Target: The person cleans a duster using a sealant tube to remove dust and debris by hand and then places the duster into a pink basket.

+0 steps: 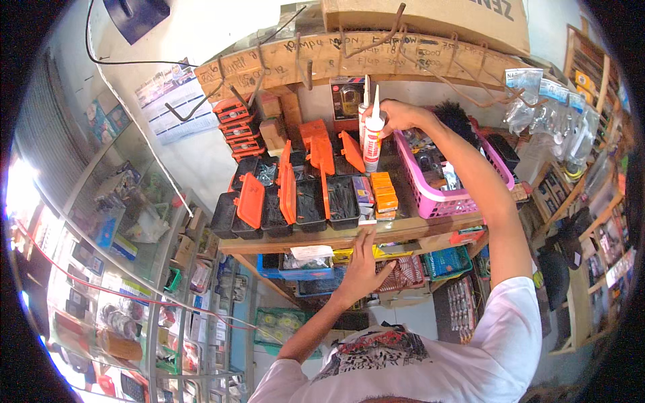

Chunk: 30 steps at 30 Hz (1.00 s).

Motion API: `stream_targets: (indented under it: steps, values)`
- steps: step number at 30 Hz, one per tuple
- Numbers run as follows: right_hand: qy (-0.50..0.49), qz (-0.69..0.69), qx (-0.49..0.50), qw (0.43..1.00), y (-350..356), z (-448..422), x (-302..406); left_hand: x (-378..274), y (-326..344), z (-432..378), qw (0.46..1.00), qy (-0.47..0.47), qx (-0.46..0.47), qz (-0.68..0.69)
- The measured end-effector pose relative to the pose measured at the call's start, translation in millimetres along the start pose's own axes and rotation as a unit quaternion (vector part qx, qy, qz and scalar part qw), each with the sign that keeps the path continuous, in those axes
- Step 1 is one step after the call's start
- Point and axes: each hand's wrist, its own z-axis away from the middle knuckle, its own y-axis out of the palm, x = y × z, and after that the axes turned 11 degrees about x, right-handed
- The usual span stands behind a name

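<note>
My right hand (pixel 395 117) reaches over the wooden counter and is closed around the upper part of a white sealant cartridge (pixel 372 146) with a long nozzle. A second nozzled cartridge (pixel 363 113) stands just behind it, partly covered. Whether the front cartridge's base touches the counter, I cannot tell. My left hand (pixel 360 274) has its fingers spread, fingertips at the counter's front edge (pixel 322 236), holding nothing. Small orange boxes (pixel 384 194) are stacked between the two hands, beside a purple-and-white box (pixel 364 190).
Black bins with orange lids (pixel 250 201), several holding nails or screws, stand left. A pink basket (pixel 443 201) of packaged goods is at right, under my forearm. Metal hooks (pixel 388 38) jut from the wooden beam (pixel 322 60) above. A glass display case (pixel 151 242) stands left.
</note>
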Motion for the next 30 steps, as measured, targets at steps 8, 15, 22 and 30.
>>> stream_targets:
  steps: [8, 15, 22, 30]
  values:
    - [0.081, -0.086, -0.021, 0.993, 1.6, 3.0, -12.5, 5.6, 2.6, -0.3, 0.999, 0.003, 0.032, -0.016]
    - [0.108, -0.187, -0.039, 0.976, 11.1, -4.8, -1.7, 8.0, 2.7, -0.8, 0.998, 0.004, 0.048, -0.045]
    - [0.115, -0.055, -0.167, 0.978, 19.7, -9.7, -5.1, 12.9, 7.0, 0.3, 0.997, 0.003, 0.055, -0.047]
    - [0.141, 0.053, -0.239, 0.959, 27.3, -21.7, -25.4, 11.2, 7.6, -1.7, 0.997, 0.019, 0.041, -0.066]
